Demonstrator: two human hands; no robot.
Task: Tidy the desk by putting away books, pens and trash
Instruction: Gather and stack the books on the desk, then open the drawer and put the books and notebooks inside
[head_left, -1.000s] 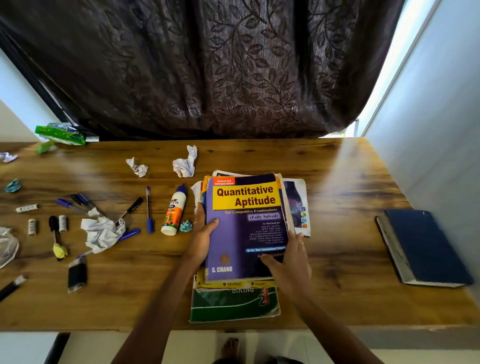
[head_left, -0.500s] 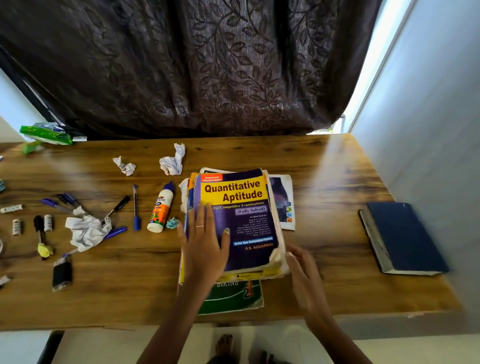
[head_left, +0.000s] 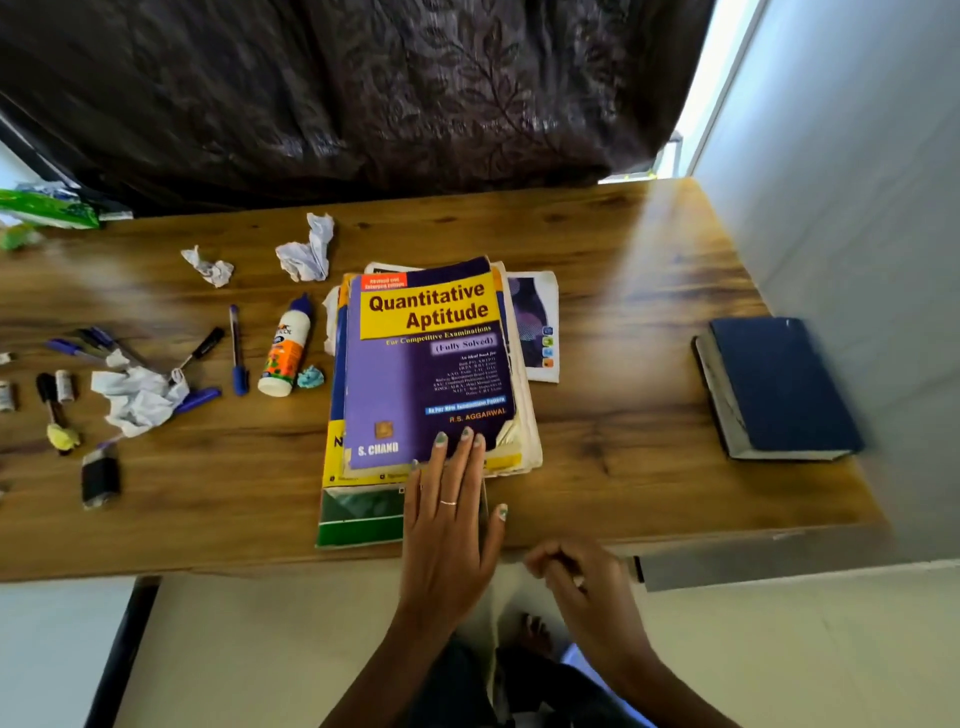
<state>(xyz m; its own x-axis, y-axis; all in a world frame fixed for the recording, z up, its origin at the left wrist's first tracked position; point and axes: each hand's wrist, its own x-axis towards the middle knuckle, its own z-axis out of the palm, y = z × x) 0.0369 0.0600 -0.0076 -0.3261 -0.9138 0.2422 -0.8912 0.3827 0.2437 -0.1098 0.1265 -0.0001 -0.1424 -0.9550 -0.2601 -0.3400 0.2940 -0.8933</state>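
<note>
Purple Quantitative Aptitude book (head_left: 426, 364) is topping the book stack (head_left: 363, 499), the left hand (head_left: 449, 525) lying flat on it with straight fingers; the right hand (head_left: 582, 577) is hanging loosely curled, empty, off the wooden desk (head_left: 649, 415). One blue hardback (head_left: 779, 387) is sitting near the wall, one glue bottle (head_left: 285, 345) and three crumpled papers (head_left: 140, 397) leftward.

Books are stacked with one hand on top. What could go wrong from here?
The book stack is uneven, with its green bottom book overhanging the desk edge; only the left hand rests on it, so it may slide off. The glue bottle lying close beside could get knocked.
</note>
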